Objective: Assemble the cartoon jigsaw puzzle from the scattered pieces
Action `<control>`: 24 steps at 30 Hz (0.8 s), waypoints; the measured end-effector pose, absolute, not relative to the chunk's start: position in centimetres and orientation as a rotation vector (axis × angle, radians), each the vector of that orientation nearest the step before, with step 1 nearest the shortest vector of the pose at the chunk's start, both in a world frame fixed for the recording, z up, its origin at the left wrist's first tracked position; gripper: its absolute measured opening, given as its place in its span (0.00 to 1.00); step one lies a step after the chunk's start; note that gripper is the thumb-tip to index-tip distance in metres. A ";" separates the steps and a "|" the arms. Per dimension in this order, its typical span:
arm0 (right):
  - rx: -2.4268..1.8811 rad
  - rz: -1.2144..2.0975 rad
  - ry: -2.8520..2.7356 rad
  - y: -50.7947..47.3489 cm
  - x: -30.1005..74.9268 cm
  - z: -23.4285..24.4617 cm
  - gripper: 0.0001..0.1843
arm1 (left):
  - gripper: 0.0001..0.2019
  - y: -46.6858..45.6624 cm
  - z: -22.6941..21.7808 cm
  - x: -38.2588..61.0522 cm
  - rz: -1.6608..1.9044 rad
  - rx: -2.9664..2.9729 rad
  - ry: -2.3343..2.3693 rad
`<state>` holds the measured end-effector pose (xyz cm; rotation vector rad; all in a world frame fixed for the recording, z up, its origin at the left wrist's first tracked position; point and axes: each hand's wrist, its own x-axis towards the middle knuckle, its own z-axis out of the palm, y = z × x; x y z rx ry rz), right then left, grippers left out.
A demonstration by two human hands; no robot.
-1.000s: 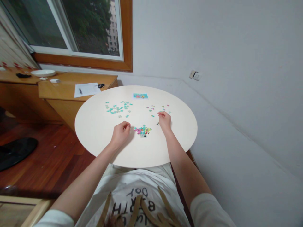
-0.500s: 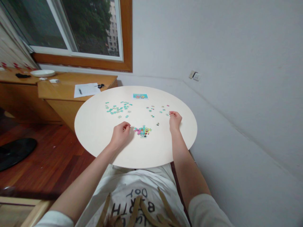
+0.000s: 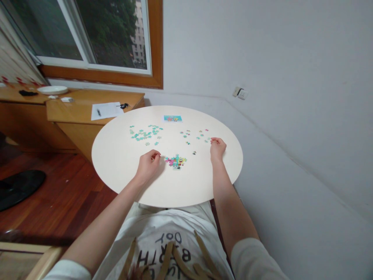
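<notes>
1. Head view, work in hand: a small jigsaw on a round, cream tabletop [image 3: 116, 182].
2. Progress, as judged: only one small joined cluster [image 3: 175, 161] is done, lying a little to the near side of the tabletop's middle. Most pieces lie loose, so the greater part is left.
3. Look of the cluster: bright pink, yellow and teal cartoon print with a ragged outline, lying flat.
4. Loose teal pieces [image 3: 144, 135]: scattered toward the far left edge, well apart from the cluster.
5. Loose mixed pieces [image 3: 201, 137]: a thin scatter toward the right edge.
6. Picture card [image 3: 172, 118]: flat by the far edge.
7. Left hand [image 3: 149, 165]: just left of the cluster, fingers pinched together. Whether a piece sits between them is too small to tell.
8. Right hand [image 3: 218, 148]: near the right edge, fingers curled closed with tips at the mixed scatter. Any piece in its grip is not discernible.
9. Beyond the tabletop: a wooden sideboard [image 3: 75, 116] with a paper sheet [image 3: 106, 111] and a white plate [image 3: 52, 90].
</notes>
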<state>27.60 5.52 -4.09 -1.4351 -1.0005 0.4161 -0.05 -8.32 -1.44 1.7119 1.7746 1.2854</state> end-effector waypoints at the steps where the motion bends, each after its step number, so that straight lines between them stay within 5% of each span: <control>1: -1.457 0.402 -1.031 5.4 27.5 -4.1 0.14 | 0.13 -8.3 -1.4 0.0 1.279 1.714 1.779; 11: -1.795 0.170 -1.498 5.1 25.5 -4.6 0.25 | 0.14 -8.2 -1.4 0.0 1.261 1.728 1.795; 24: -1.846 0.072 -1.776 3.8 25.2 -3.4 0.18 | 0.13 -8.3 -1.4 -0.1 1.233 1.748 1.803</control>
